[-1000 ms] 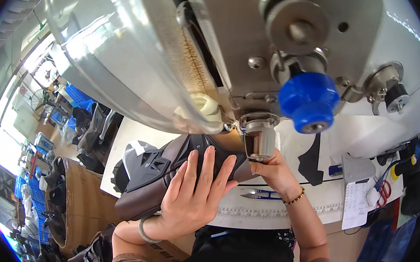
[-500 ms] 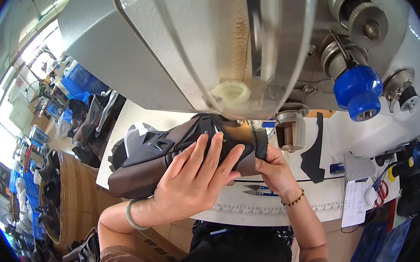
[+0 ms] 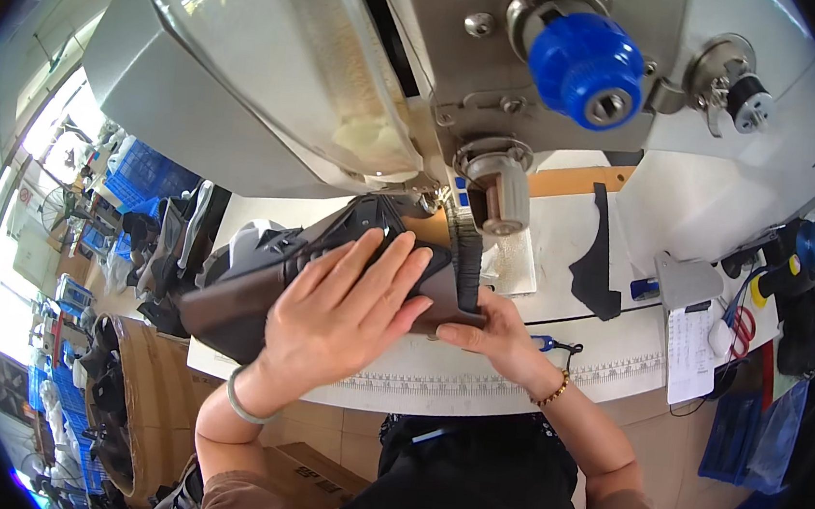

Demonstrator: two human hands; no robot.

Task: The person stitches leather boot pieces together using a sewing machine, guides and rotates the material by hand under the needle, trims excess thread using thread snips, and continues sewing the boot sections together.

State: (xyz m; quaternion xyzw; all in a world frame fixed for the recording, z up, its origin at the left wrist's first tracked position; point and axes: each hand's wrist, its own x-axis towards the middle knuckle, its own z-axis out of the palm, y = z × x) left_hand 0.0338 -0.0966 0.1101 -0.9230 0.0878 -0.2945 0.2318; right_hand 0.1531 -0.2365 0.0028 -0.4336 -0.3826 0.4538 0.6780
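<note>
Brown-and-black workpiece (image 3: 238, 309) meets sewing machine (image 3: 458, 70) at twelve o'clock, long axis eight-to-two | left hand (image 3: 340, 302) flat atop, fingers extended, gripping nothing | right hand (image 3: 502, 340), four o'clock, pinches its edge

This is a sewing workshop. A large grey metal sewing machine (image 3: 212, 107) with a round blue plastic knob (image 3: 587, 67) stands over a white worktable (image 3: 427, 358) that has a ruler scale (image 3: 601, 370) along its near edge. 1 brown and black shaped piece (image 3: 233, 312) lies beneath it. On the right are a flat black cut-out (image 3: 596, 261) and red-handled scissors (image 3: 743, 332). On the left, a tall brown cardboard container (image 3: 165, 369) holds dark pieces (image 3: 112, 413); far left are blue plastic crates (image 3: 152, 179).
</note>
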